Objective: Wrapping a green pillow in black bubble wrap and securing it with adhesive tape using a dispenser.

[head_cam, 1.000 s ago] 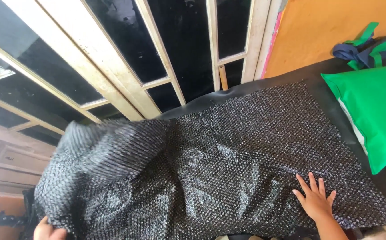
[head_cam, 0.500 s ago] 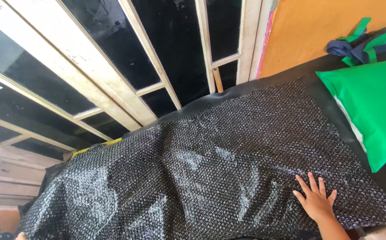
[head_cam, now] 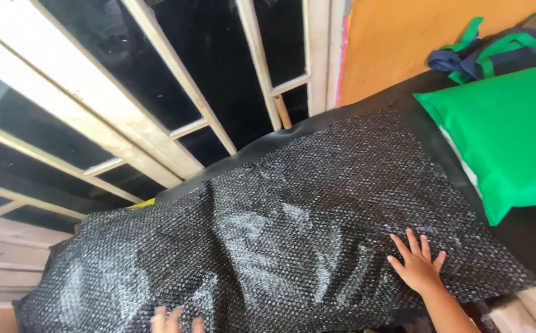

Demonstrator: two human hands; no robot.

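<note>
Right across the middle lies a large sheet of black bubble wrap (head_cam: pixel 280 240), spread out flat over a dark worktop (head_cam: pixel 527 228) — its surface glints where the light catches the bubbles, and its left end hangs past the worktop's edge toward the lower left corner. The right hand (head_cam: pixel 417 265) rests palm-down on the sheet near its lower right corner, fingers spread wide and pressing flat; it pinches nothing. The left hand (head_cam: pixel 172 319) shows only as a few fingertips at the bottom edge of the view, lying on the sheet's near edge; whether its grip is spread or closed around the edge cannot be told.

Just to the right of the wrap, touching or nearly touching its far right edge, a bright green flat bag (head_cam: pixel 502 135) lies on the worktop. Behind it, against an orange wall (head_cam: pixel 403 43), sits a dark blue bag with green straps (head_cam: pixel 496 49). Beyond the sheet's far edge stands a pale wooden frame (head_cam: pixel 175 74) with dark panes between its slats — it fills the upper left.
</note>
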